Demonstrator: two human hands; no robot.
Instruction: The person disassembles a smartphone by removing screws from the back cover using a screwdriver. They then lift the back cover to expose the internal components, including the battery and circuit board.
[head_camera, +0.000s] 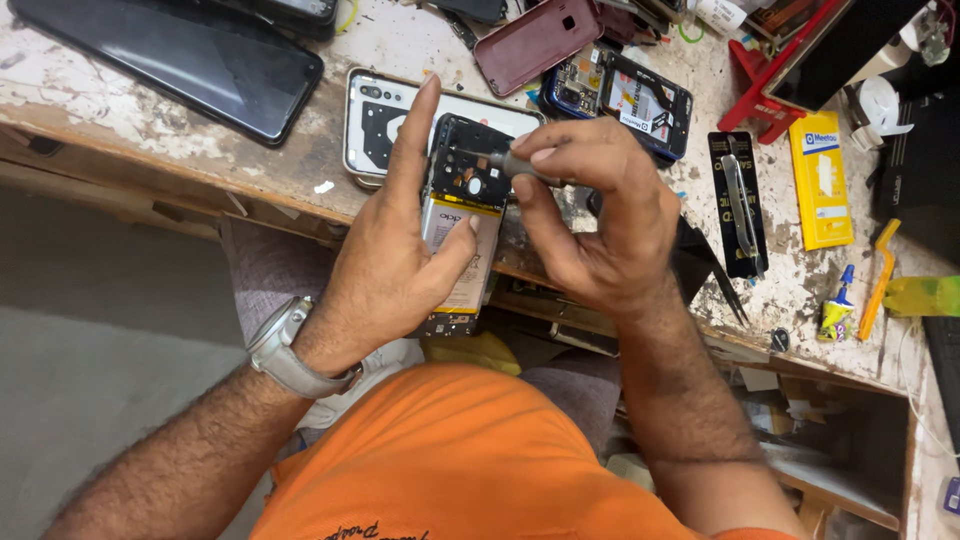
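Note:
My left hand (395, 250) grips an opened phone (463, 200) with its back off, showing a black frame at the top and a pale battery below. The forefinger stretches up along the phone's left side. My right hand (600, 215) pinches a small grey screwdriver (505, 163), its tip touching the upper left of the phone's black frame. Both hands hover over the near edge of a worn, paint-stained workbench (150, 120). A grey watch sits on my left wrist.
A white phone back cover (372, 120) lies under the held phone. Nearby are a dark phone (180, 55), a maroon case (535, 40), another opened phone (630, 100), a black tweezers pack (738, 205), a yellow box (822, 180), a glue tube (838, 310) and a red stand (770, 90).

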